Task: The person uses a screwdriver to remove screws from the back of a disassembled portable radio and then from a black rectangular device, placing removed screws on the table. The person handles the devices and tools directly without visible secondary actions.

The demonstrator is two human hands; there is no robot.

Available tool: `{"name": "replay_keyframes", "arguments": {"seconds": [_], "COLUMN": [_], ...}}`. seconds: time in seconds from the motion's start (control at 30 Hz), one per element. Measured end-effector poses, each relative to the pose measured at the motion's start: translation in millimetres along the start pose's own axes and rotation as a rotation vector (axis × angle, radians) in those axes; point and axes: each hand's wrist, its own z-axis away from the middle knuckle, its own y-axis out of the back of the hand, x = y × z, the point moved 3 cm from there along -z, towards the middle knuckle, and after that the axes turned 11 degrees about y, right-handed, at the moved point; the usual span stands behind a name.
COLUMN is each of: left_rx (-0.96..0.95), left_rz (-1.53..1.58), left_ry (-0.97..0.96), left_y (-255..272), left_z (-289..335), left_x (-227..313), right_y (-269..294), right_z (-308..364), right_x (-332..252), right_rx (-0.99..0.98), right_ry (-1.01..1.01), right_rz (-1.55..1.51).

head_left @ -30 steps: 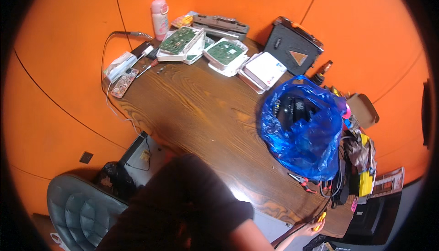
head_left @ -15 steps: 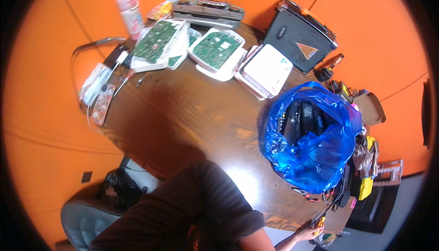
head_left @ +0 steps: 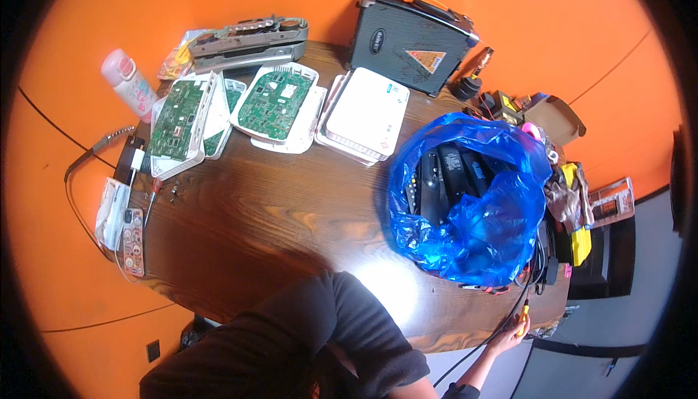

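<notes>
Head view: at the table's point(head_left: 291, 214) near right edge, the right hand point(head_left: 503, 339) has its fingers closed around a yellow tool point(head_left: 523, 319). The tool's long axis runs near to far – the far end leaning slightly right – and that end points toward the cords by the blue bag point(head_left: 494, 243). The bag stands well left of the tool's line and farther off, black devices point(head_left: 451, 177) inside. A left sleeve point(head_left: 378, 333) crosses the near side; its hand is hidden, so its grip I cannot tell.
</notes>
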Motion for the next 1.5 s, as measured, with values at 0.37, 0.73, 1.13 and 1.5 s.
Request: {"name": "replay_keyframes", "arguments": {"seconds": [0.37,0.73,1.13,1.5], "left_rx": [-0.031,-0.015,0.021,0.097], "left_rz": [-0.023,-0.068,-0.12,-0.142], "left_ry": [0.019,-0.018,-0.062,-0.118], "left_y": [-63.6,-121.2,-139.2,-131.8], "left_z": [1.8,3.4,27.9,43.0], "left_x": [-17.5,-34.9,-29.6,-18.3], "right_y": [-14.2,-14.0,-7.9,-0.7], "right_z": [-4.1,-11.8,-25.0,-35.7], "right_x": [-11.1,-8.2,8.8,16.1], "right_rx": [-0.016,-0.051,-0.049,-0.05], "right_ry": [0.164,0.252,0.259,0.23], "right_rz": [0.102,0.221,0.251,0.395]}}
